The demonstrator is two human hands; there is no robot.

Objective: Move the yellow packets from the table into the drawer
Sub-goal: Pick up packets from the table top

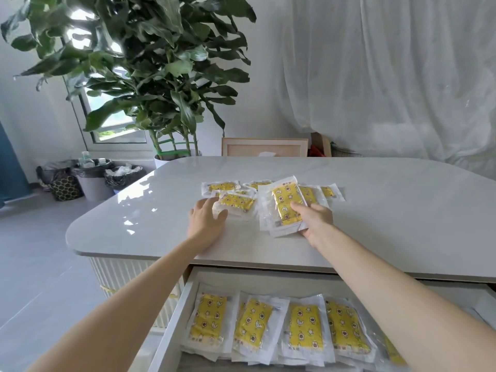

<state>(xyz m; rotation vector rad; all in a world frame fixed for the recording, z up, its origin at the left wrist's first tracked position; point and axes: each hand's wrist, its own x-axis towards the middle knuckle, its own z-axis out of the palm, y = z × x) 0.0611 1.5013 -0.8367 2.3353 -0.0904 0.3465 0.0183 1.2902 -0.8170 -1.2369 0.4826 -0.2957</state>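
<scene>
My right hand (314,220) has a small stack of yellow packets (286,208) pinched, thumb on top and fingers tucked beneath, with its far end tipped up off the table (150,216). My left hand (206,218) is loose and spread, fingertips right at the near edge of another packet heap (236,203); I can't tell whether they touch it. More packets (224,186) lie flat behind, near the middle of the tabletop. Below me the drawer (171,328) stands open, with a row of packets (253,323) lying inside, overlapping. Now the danger: these wrappers look slick. I judge the stack in my right hand could fan out and shed its lower packets, since only one end is clamped. The glossy tabletop won't help my left hand either; a push with flat fingers may just skate the heap away rather than lift it. The drawer also sits under the table's lip, so a careless drop from above could land a packet on the edge or the floor. The row in there looks crowded too, so a new stack may slide off the top and jam the drawer when it shuts.
</scene>
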